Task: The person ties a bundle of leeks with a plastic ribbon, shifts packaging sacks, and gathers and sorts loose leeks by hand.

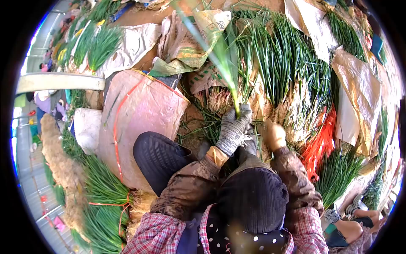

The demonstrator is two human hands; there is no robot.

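Our gloved left hand (234,130) is closed around the base of some long green onions (231,75), which rise from it at a lean, near the big pile (281,59). Our right hand (274,135) hovers just beside it, blurred, so we cannot tell whether it grasps anything. If we squeeze too hard, we may bruise or snap the stems; with too loose a hold, the stalks could slip or fan apart. The tall tops might also catch on the pile's loose leaves and tear under a careless tug.
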